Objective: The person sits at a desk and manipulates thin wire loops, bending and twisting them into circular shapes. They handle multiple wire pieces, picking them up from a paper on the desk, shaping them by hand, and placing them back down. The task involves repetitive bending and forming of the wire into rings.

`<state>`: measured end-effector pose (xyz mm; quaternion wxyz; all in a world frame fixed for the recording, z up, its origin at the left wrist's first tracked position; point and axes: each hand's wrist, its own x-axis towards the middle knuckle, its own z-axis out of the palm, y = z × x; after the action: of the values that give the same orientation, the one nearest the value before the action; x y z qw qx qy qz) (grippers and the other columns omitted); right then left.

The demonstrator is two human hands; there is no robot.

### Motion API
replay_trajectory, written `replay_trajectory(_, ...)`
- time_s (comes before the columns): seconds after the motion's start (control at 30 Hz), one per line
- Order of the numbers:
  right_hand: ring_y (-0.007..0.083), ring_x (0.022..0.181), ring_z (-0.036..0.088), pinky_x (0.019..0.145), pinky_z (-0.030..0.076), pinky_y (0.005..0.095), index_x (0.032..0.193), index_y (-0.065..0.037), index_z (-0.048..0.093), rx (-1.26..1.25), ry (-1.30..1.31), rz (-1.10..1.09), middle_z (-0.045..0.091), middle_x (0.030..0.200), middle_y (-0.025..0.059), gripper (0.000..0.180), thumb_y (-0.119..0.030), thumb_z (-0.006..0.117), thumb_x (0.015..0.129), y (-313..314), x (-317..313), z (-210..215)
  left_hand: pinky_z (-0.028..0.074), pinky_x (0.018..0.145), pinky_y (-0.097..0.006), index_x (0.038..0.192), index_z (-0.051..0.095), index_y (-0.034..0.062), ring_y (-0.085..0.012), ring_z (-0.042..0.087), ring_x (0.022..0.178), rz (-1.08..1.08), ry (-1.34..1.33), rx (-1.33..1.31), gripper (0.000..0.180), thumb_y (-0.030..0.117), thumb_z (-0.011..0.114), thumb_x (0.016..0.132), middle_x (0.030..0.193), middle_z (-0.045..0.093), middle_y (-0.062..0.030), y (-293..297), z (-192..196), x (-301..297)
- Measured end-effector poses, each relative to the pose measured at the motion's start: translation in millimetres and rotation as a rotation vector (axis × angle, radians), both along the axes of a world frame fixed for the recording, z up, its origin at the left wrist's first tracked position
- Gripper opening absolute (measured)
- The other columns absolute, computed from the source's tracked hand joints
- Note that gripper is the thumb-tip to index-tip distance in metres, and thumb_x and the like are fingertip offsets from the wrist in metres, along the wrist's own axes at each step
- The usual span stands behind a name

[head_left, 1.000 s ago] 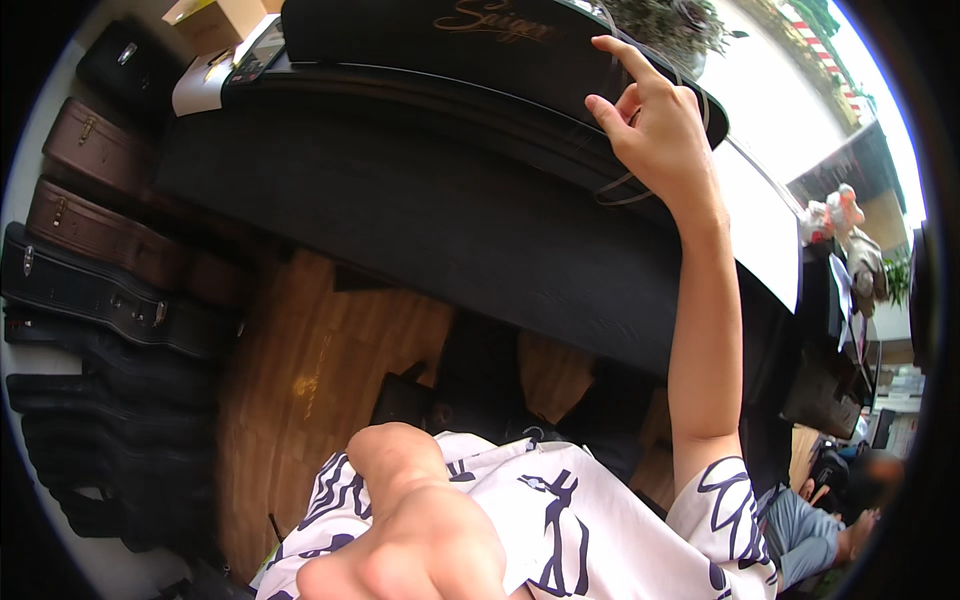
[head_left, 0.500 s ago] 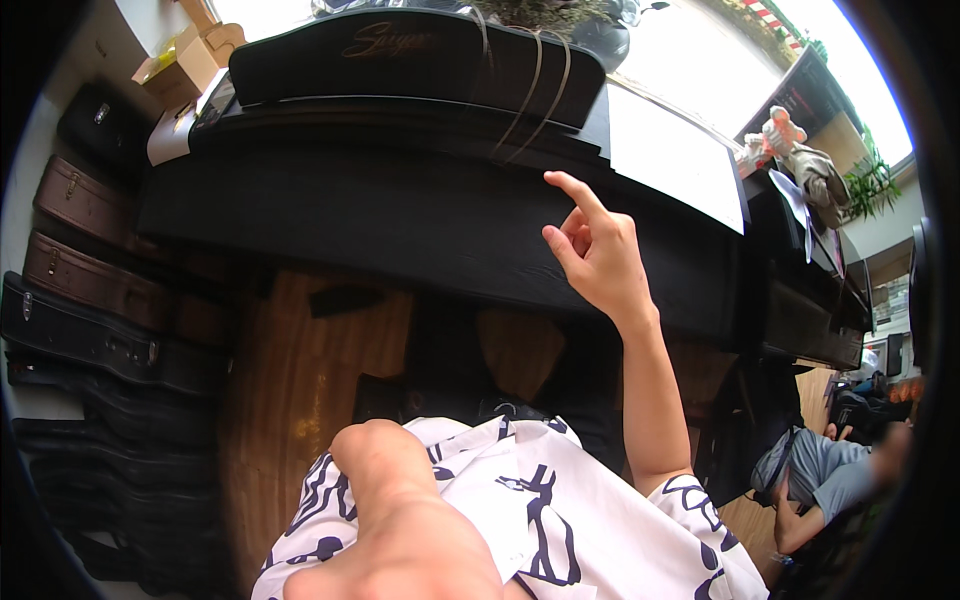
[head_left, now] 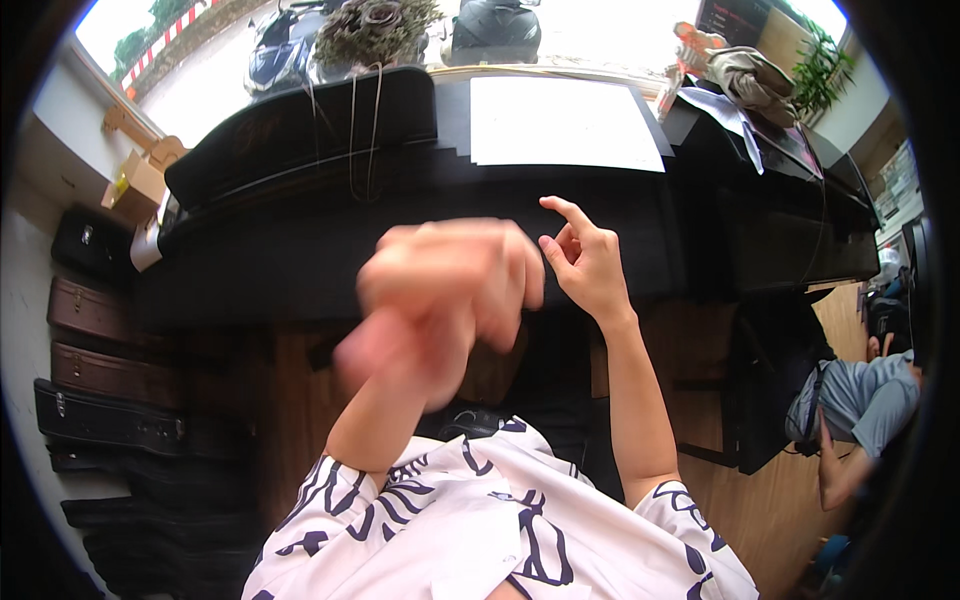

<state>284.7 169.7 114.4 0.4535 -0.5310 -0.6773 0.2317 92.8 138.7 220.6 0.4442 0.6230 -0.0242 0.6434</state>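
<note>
My left hand is raised in front of my body, smeared by motion, so its fingers cannot be read clearly; I make out nothing in it. Beside it on the right, my right hand hovers with the index finger stretched out, the thumb apart and the other fingers partly bent. It holds nothing. Behind both hands lies a long black piano-like piece of furniture with a raised curved black panel. Whether either hand touches it, I cannot tell; the right hand looks raised above it.
A large white sheet lies on the black top. Several dark instrument cases are stacked at the left, below a cardboard box. A dried bouquet stands by the window. At the right, a person in grey sits near a black chair.
My left hand has come up and forward from near my chest to beside the right hand. The right hand keeps nearly the same pose. The view has turned to the right.
</note>
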Motion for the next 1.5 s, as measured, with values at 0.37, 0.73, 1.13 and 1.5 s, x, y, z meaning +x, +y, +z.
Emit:
replay_trajectory(0.37,0.0129,0.048,0.053,0.051,0.042,0.0277,0.104,-0.006,0.072,0.073,0.163,-0.095,0.057,0.057,0.0056,0.017,-0.005,0.067,0.088,27,30,-83,0.048,0.094,-0.042,0.102,0.074,-0.0007,-0.0332,0.060,0.106,1.124,0.986,0.105,0.026,0.014,0.074,0.081,0.104,0.068,-0.0167,204,-113,27)
replay_trajectory(0.73,0.0073,0.053,0.052,0.051,0.039,0.0252,0.098,-0.003,0.072,0.087,0.277,-0.108,0.059,0.061,0.0034,0.013,-0.002,0.062,0.091,24,35,-82,0.048,0.093,-0.043,0.090,0.075,0.0038,-0.0332,0.060,0.103,1.100,1.060,0.030,0.011,0.011,0.073,0.081,0.096,0.069,-0.0146,260,-121,54)
replay_trajectory(1.13,0.0079,0.055,0.058,0.052,0.045,0.0208,0.108,-0.004,0.072,0.193,0.280,0.022,0.067,0.072,0.0048,0.022,0.000,0.070,0.086,-22,4,-38,0.051,0.065,-0.027,0.090,0.069,-0.0026,-0.0168,0.066,0.071,0.571,0.901,-0.203,0.007,-0.006,0.069,0.084,0.079,0.069,-0.0099,45,-98,13)
replay_trajectory(1.5,0.0139,0.060,0.068,0.053,0.052,0.0216,0.088,0.000,0.069,0.077,0.247,0.131,0.068,0.072,0.0076,0.003,0.003,0.070,0.087,-63,-20,-44,0.051,0.058,-0.025,0.087,0.073,0.0009,-0.0164,0.067,0.065,0.427,0.800,-0.294,0.010,-0.005,0.075,0.079,0.079,0.069,-0.0074,-20,-127,-16)
